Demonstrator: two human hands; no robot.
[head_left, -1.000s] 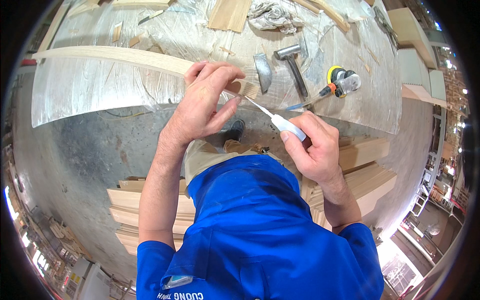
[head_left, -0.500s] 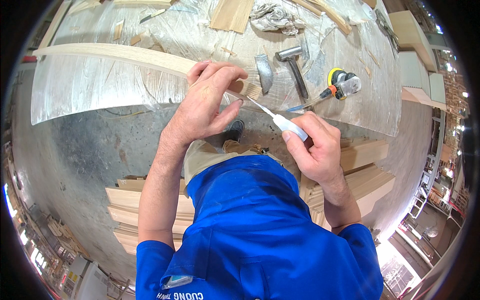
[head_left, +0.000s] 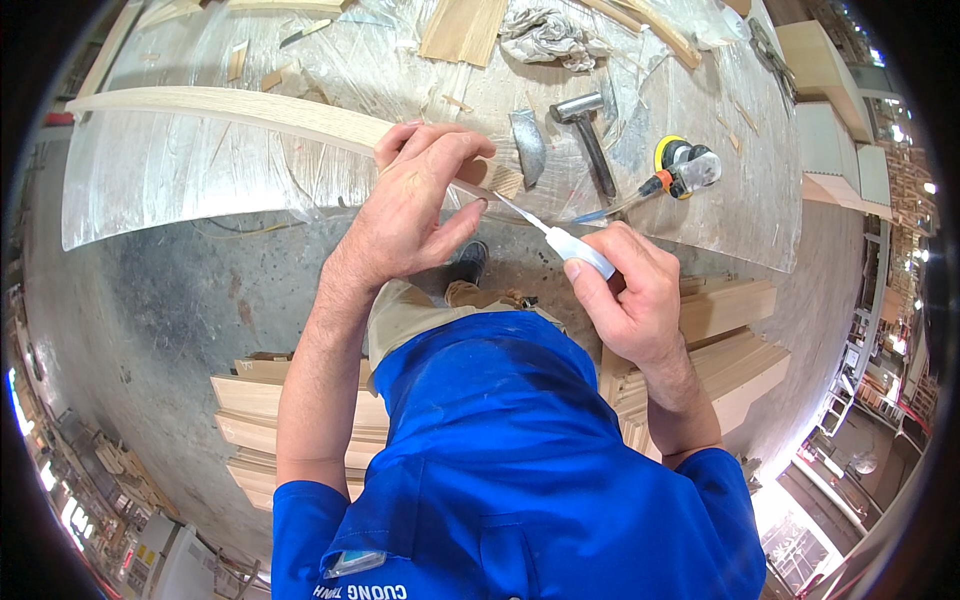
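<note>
A long pale wooden board (head_left: 245, 107) lies along the near side of the plastic-covered table (head_left: 150, 205). Around its right end is my left hand (head_left: 415, 195), fingers over the top and thumb below. My right hand (head_left: 635, 285) grips a small white glue bottle (head_left: 578, 250) with a long thin nozzle. The nozzle's tip is at the board's right end, close to my left fingertips; whether any glue comes out is too small to see.
Beyond my hands lie a curved grey metal blade (head_left: 529, 148), a hammer (head_left: 592, 140), a round sander (head_left: 688, 168) with a hose, and crumpled plastic (head_left: 550, 38). Wood offcuts (head_left: 463, 28) are farther back. Stacked boards (head_left: 300, 420) stand on the floor at both my sides.
Almost everything is as before. My right hand and the bottle have shifted very slightly left, the nozzle still at the board's end.
</note>
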